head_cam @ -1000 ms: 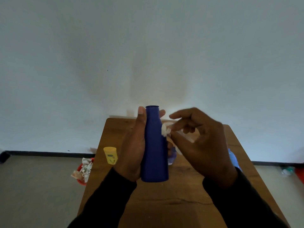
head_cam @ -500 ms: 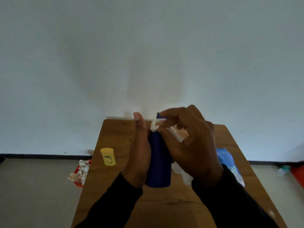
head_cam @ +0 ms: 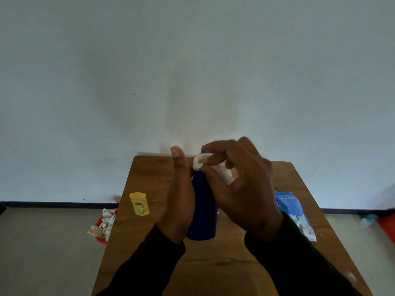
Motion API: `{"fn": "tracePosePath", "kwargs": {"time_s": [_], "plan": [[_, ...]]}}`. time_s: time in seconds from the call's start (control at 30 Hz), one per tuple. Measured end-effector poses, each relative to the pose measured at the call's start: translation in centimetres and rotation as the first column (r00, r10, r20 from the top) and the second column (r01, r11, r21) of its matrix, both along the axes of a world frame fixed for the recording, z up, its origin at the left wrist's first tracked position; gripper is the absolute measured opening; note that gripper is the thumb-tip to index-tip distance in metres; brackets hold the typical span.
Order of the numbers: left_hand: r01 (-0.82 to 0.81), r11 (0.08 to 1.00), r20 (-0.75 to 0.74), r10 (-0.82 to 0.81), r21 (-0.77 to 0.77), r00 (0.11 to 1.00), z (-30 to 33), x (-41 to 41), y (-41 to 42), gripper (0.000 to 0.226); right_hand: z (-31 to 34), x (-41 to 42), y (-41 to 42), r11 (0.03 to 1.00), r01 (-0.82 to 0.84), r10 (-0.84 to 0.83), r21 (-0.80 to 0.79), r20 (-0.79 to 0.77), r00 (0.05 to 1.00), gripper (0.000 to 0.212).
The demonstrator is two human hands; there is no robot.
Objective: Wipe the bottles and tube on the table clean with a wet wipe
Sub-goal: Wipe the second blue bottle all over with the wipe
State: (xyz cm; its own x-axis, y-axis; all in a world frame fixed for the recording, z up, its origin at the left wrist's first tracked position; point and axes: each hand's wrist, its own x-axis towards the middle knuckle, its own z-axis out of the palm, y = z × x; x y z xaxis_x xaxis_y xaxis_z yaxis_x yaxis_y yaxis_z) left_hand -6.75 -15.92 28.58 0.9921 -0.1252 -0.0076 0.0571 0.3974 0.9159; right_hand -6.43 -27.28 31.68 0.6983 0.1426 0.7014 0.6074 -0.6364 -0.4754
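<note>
left hand [head_cam: 178,201] holds blue bottle [head_cam: 203,210] — right hand [head_cam: 241,189] pinches wipe [head_cam: 199,160], hiding cap.

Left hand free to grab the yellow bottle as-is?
Probably not yet: the left hand grips the blue bottle. The yellow bottle stands apart on its left, with bare table between, so the path looks free.

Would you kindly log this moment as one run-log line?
left hand grips blue bottle | right hand rubs wet wipe on bottle top | yellow bottle untouched
</note>
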Motion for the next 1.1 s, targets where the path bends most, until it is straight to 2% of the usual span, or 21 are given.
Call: {"fn": "tracePosePath", "kwargs": {"time_s": [0.07, 0.2, 0.37, 0.5, 0.63, 0.73, 0.83, 1.0, 1.1], "plan": [[-0.017, 1.000, -0.027, 0.017, -0.008, 1.000, -0.1, 0.2, 0.6, 0.095, -0.9, -1.4, 0.4, 0.996, -0.077, 0.076, -0.047, -0.015, 0.997, 0.028], [-0.066, 0.996, -0.096, 0.061, -0.052, 0.993, 0.0, 0.9, 1.8, 0.096, -2.1, -2.8, 0.4, 0.977, -0.185, 0.169, -0.110, -0.141, 0.975, 0.026], [-0.107, 0.994, -0.006, 0.107, 0.031, 0.994, 0.5, 0.9, 1.2, 0.053, -1.6, -1.3, -0.7, 0.993, -0.119, 0.115, -0.028, -0.102, 0.988, 0.027], [-0.094, 0.993, -0.021, 0.096, 0.076, 0.995, -0.2, 0.4, 0.2, 0.041, -0.6, 0.5, -0.8, 0.999, -0.044, 0.045, 0.011, -0.052, 0.998, 0.028], [-0.050, 0.997, -0.139, 0.040, -0.066, 0.990, 0.2, 0.0, 0.2, 0.046, -0.8, 0.3, -0.7, 0.997, -0.060, 0.061, 0.048, -0.007, 0.998, 0.026], [-0.026, 0.994, -0.231, 0.000, -0.109, 0.973, 0.4, 0.0, 0.6, 0.056, -0.9, -0.2, -0.8, 0.972, -0.060, 0.073, 0.226, -0.049, 0.996, 0.033], [-0.011, 0.991, -0.260, -0.025, -0.136, 0.965, 0.0, 0.3, 0.9, 0.048, -0.8, 0.3, -1.2, 0.921, -0.017, 0.057, 0.388, -0.092, 0.994, 0.035], [-0.002, 0.985, -0.242, -0.041, -0.174, 0.969, 0.0, 0.3, 1.0, 0.047, -0.6, 0.5, -1.2, 0.917, -0.071, 0.121, 0.393, -0.106, 0.987, 0.030], [0.020, 0.984, -0.198, -0.055, -0.174, 0.979, -0.2, 0.3, 0.9, 0.053, -0.9, 0.3, -1.0, 0.920, -0.094, 0.139, 0.380, -0.093, 0.986, 0.025]]}}
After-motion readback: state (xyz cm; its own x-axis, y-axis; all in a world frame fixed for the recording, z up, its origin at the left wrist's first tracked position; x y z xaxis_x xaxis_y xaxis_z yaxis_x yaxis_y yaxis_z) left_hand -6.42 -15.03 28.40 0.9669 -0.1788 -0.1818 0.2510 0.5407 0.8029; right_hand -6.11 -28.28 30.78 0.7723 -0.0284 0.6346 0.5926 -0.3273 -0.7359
